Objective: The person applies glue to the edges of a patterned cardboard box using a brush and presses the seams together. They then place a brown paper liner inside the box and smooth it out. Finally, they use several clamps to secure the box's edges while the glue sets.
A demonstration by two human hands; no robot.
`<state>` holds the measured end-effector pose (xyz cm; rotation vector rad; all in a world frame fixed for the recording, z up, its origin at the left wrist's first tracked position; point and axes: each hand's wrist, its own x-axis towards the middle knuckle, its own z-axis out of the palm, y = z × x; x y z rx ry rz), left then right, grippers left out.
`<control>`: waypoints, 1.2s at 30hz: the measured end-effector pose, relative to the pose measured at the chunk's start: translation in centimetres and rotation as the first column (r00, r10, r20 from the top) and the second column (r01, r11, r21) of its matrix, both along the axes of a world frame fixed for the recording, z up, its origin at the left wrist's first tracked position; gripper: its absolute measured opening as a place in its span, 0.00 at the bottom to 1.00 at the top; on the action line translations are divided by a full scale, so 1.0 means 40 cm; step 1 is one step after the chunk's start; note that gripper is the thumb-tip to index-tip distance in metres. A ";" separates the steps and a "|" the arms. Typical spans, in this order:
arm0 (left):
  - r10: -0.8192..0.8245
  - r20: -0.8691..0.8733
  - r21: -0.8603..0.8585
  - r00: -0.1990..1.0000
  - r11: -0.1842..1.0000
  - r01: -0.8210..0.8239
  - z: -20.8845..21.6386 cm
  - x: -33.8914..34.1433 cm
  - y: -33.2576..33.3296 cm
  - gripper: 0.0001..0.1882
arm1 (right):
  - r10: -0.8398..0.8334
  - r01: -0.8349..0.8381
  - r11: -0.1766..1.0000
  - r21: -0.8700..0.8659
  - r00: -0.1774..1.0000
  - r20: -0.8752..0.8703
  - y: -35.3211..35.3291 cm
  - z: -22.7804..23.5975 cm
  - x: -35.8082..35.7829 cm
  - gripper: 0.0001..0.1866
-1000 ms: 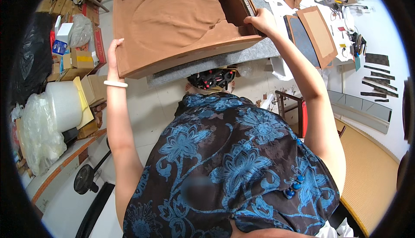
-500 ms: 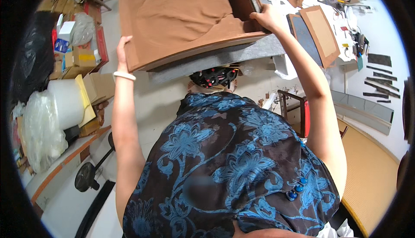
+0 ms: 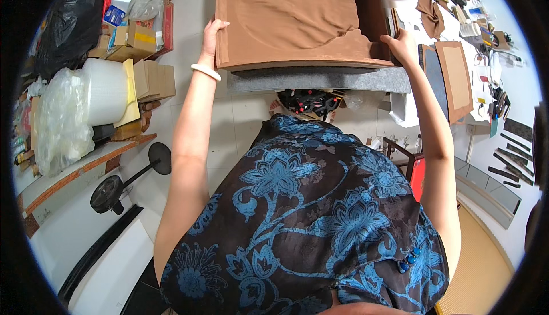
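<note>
A large shallow brown tray (image 3: 227,56), with low raised sides, sits over a grey felt-topped table (image 3: 320,79). A wrinkled brown sheet of cloth or leather (image 3: 291,12) covers most of its inside, with a faint round outline in it. A dark gap shows along the sheet's right edge. My left hand (image 3: 211,36), with a pale bangle on the wrist, grips the tray's left side near the front corner. At the opposite front corner my right hand (image 3: 402,46) clasps the right side, thumb over the rim. The fingers beneath are hidden.
Cardboard boxes (image 3: 137,42), plastic bags and a roll of bubble wrap (image 3: 108,89) crowd the left. A brown-edged panel (image 3: 454,80) lies right of the tray, with tools beyond it. Below right stands a red-seated chair (image 3: 417,178); a black fan (image 3: 107,194) is lower left.
The tray has turned to lie nearly square with the table's front edge, both hands still on it. The whole view has shifted, so tray, hands and surroundings appear farther right.
</note>
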<state>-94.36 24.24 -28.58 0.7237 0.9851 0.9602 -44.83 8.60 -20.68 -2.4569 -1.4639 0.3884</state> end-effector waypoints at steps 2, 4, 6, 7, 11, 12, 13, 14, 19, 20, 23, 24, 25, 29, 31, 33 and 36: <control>-0.011 0.021 0.019 1.000 1.000 0.011 -0.003 -0.005 0.006 0.15 | 0.010 -0.010 1.000 0.009 1.000 0.010 0.005 -0.001 0.006 0.25; -0.027 0.001 -0.029 1.000 0.999 0.027 -0.002 -0.005 0.007 0.16 | 0.023 -0.024 1.000 0.015 0.998 0.062 0.003 -0.019 0.020 0.24; -0.036 0.017 -0.076 0.999 0.996 0.037 0.002 -0.007 -0.002 0.15 | 0.046 -0.046 0.999 -0.007 0.997 0.067 0.013 -0.014 0.024 0.28; -0.045 0.046 -0.106 0.998 0.993 0.050 0.048 0.020 -0.030 0.14 | 0.065 -0.067 0.998 0.020 0.994 0.084 0.007 -0.008 0.012 0.30; -0.066 -0.012 -0.090 0.998 0.994 0.064 0.054 0.003 -0.028 0.20 | 0.137 -0.138 0.989 0.049 0.990 0.015 0.011 0.001 0.013 0.30; -0.062 0.023 -0.034 0.998 0.997 0.063 0.050 -0.002 -0.007 0.22 | 0.143 -0.141 0.989 0.045 0.989 -0.024 0.011 -0.001 0.018 0.29; -0.065 0.062 0.021 0.996 0.998 0.064 0.066 0.010 0.016 0.24 | 0.129 -0.128 0.991 0.034 0.992 -0.015 0.008 -0.011 0.029 0.29; -0.055 0.095 0.084 0.994 0.995 0.047 0.085 0.002 0.037 0.26 | 0.136 -0.133 0.989 0.061 0.989 -0.055 0.019 0.000 0.010 0.28; 0.424 -0.679 0.732 0.599 0.455 0.508 0.241 0.269 0.411 0.34 | 0.147 -0.088 0.958 0.272 0.968 -0.203 -0.003 -0.100 0.098 0.27; 0.357 -0.751 0.661 0.556 0.413 0.627 0.256 0.328 0.484 0.34 | 0.144 -0.084 0.965 0.250 0.962 -0.233 0.005 -0.098 0.083 0.26; -0.264 -0.928 0.093 0.263 0.521 0.849 0.296 0.497 0.604 0.40 | 0.193 -0.117 0.939 0.324 0.957 -0.216 0.014 -0.084 0.053 0.27; -0.484 -0.859 -0.105 0.166 0.485 0.868 0.297 0.557 0.644 0.43 | 0.229 -0.125 0.918 0.376 0.942 -0.247 0.010 -0.094 0.066 0.29; -0.521 -0.840 -0.143 0.150 0.479 0.866 0.318 0.586 0.667 0.44 | 0.191 -0.114 0.947 0.300 0.952 -0.241 0.016 -0.033 0.012 0.29; -0.709 -0.705 -0.326 0.022 0.351 0.878 0.344 0.672 0.600 0.51 | -0.002 0.006 1.000 0.020 0.980 -0.199 -0.012 0.101 -0.023 0.34; -0.824 -0.563 -0.464 -0.070 0.245 0.852 0.368 0.638 0.591 0.53 | 0.060 -0.048 0.997 0.063 0.978 -0.200 0.002 0.104 -0.032 0.35; -0.840 -0.533 -0.484 -0.102 0.204 0.851 0.401 0.659 0.553 0.53 | 0.012 -0.005 1.000 0.028 0.973 -0.229 -0.008 0.114 -0.031 0.35; -0.829 -0.557 -0.473 -0.054 0.264 0.841 0.368 0.638 0.587 0.51 | -0.004 0.001 1.000 -0.013 0.967 -0.256 0.012 0.125 -0.042 0.29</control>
